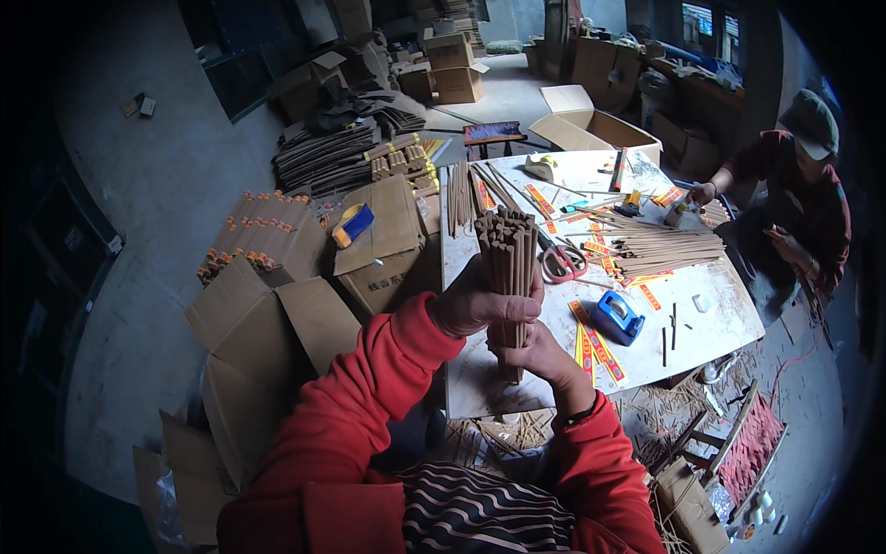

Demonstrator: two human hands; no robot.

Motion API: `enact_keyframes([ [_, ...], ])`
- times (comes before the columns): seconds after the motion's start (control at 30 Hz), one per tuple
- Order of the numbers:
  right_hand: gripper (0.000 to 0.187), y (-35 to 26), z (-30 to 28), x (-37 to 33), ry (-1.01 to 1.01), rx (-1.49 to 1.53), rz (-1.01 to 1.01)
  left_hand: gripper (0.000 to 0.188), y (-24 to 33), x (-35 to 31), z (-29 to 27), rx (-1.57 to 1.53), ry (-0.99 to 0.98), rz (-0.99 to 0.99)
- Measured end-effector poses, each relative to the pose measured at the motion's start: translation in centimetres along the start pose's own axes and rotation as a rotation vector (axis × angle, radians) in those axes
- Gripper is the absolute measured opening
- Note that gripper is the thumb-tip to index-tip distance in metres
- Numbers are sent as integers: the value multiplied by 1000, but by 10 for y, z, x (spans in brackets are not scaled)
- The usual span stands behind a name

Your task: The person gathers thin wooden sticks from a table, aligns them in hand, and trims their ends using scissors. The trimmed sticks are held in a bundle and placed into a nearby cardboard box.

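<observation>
A bundle of brown incense sticks [508, 249] stands upright over the near edge of the white table [471, 369]. My left hand [484, 300] wraps round its middle from the left. Lower down, my right hand [544, 355] grips the same bundle from the right. The tops of the sticks are slightly uneven. Just right of the bundle lie scissors with red handles [563, 263]. Red and yellow paper labels [598, 346] and a blue tape dispenser [616, 319] are on the table to the right of my hands.
More loose sticks [669, 249] are spread across the table. A co-worker [812, 203] sits at its right side, one hand near a tape dispenser [683, 214]. Open cardboard boxes [277, 342] and wrapped bundles [254, 231] crowd the left. Stick scraps and a tipped stool [752, 448] lie at lower right.
</observation>
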State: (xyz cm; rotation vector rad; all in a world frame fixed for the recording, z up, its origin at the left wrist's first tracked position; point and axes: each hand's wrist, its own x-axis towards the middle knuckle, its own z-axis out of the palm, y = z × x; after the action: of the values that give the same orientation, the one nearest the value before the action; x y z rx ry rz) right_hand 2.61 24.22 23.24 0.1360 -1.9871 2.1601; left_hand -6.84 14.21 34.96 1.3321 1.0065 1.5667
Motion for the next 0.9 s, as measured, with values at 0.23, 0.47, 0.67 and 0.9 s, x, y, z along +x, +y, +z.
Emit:
enact_keyframes([
  [0.23,52,-2,28,4,527,-353,-181,14,-11,3,19,144,410,110],
  [0.47,35,-5,14,-1,165,-168,-21,23,2,-2,0,51,100,-6],
  [0.67,28,-5,11,1,56,-4,26,22,-4,4,-8,-130,99,16],
  [0.9,36,-28,25,3,232,-305,49,11,-1,10,-33,-226,489,198],
])
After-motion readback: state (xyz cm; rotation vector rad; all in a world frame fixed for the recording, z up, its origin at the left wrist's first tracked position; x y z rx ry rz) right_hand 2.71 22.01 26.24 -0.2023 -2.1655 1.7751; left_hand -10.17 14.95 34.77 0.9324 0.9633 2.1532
